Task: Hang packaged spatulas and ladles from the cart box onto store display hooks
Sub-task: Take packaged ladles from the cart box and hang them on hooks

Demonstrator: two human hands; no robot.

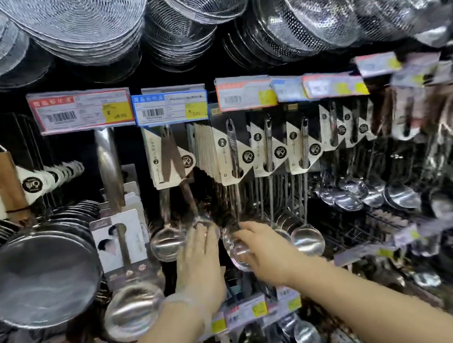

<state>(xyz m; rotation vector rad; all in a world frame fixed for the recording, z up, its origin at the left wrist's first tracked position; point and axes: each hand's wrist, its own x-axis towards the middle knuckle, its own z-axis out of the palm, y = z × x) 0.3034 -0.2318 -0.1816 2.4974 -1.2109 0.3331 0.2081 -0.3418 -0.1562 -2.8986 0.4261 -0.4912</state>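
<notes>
We reach both bare forearms up and forward, close together. Our left hand (200, 259) shows its back to us, fingers straight and together, pointing up, with a clear band around the wrist. Our right hand (263, 249) angles inward just beside it, fingers curled, though blur hides exactly what they grip.
</notes>
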